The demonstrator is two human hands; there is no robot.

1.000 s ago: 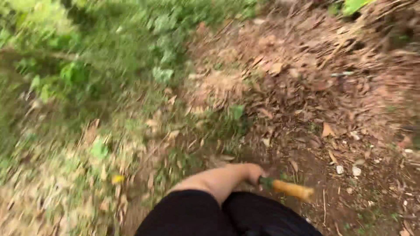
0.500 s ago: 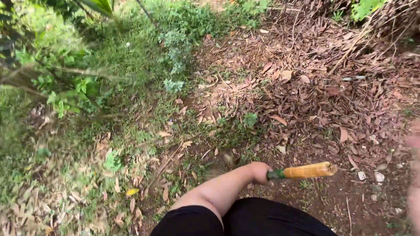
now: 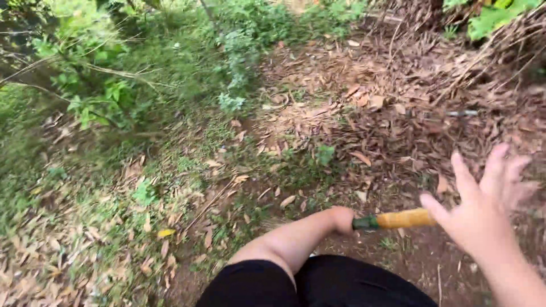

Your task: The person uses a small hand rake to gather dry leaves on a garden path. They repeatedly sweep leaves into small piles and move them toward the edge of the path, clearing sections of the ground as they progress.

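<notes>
1. Down at the bottom centre of the head view, my left hand (image 3: 343,219) is closed in a fist around a tool (image 3: 398,219) with a green collar and a yellow-orange handle; the handle sticks out level toward the right of the frame.
2. What lies on the far side of my fist is hidden, so I cannot tell what kind of tool it is.
3. My right hand (image 3: 483,213) comes in from the lower right, fingers spread wide and holding nothing; its thumb overlaps the free end of the handle, though I cannot tell whether it touches.
4. My black trousers (image 3: 318,284) fill the bottom edge beneath my left forearm.
5. Brown dry leaves (image 3: 387,119) cover the ground across the centre and upper right of the frame.
6. Green shrubs (image 3: 102,91) and grass stand in the upper left, with thin bare twigs among them.
7. Bare dirt (image 3: 415,256) shows just below the handle.
</notes>
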